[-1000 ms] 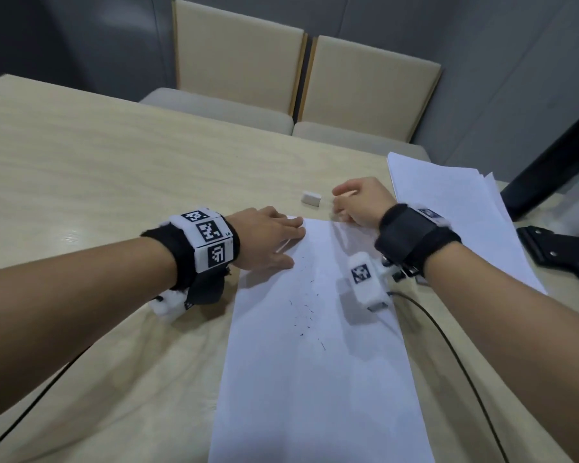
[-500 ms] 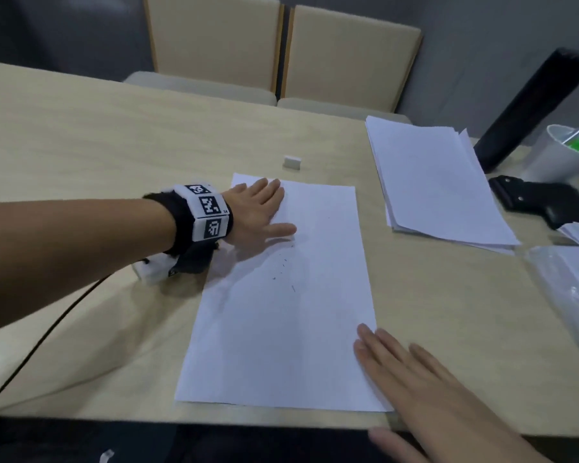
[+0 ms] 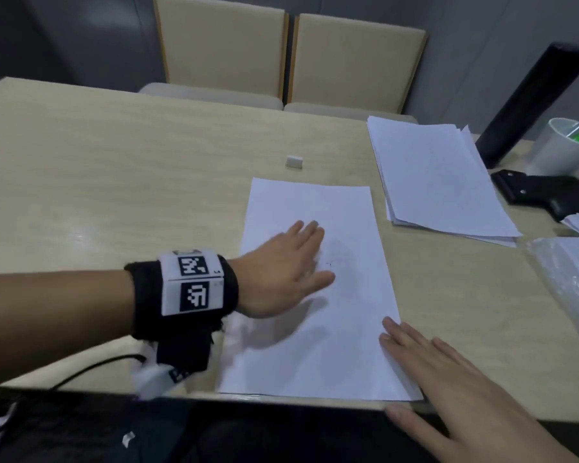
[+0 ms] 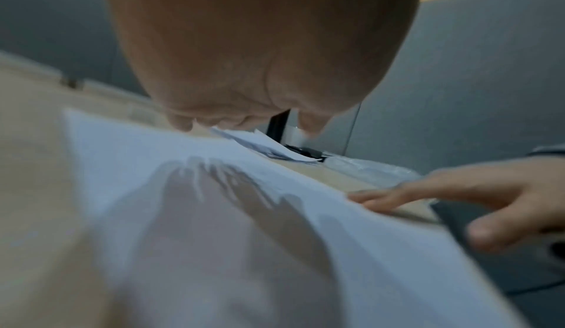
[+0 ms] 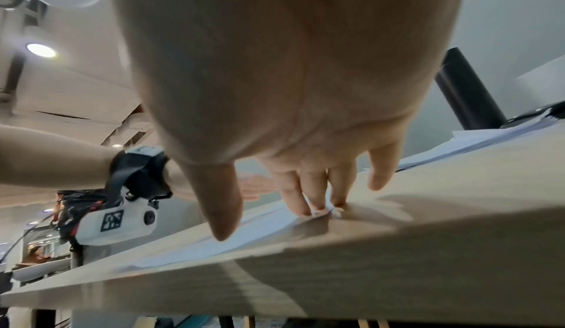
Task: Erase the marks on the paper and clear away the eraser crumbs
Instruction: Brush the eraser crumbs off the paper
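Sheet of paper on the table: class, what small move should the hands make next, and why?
Probably sweep the flat left hand across the sheet toward the table edge. A few dark crumbs lie beside its fingers, the right hand pins the near corner, and the eraser lies set aside.

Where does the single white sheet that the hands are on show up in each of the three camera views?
Head: the sheet lies centre frame on the table, near edge at the table's front edge.
Left wrist: it fills the lower middle, blurred, with the hand's shadow on it.
Right wrist: a thin pale strip seen edge-on at centre.
Shared landmark: the right hand with fingertips at the sheet's near right edge; it sits at right in the left wrist view.
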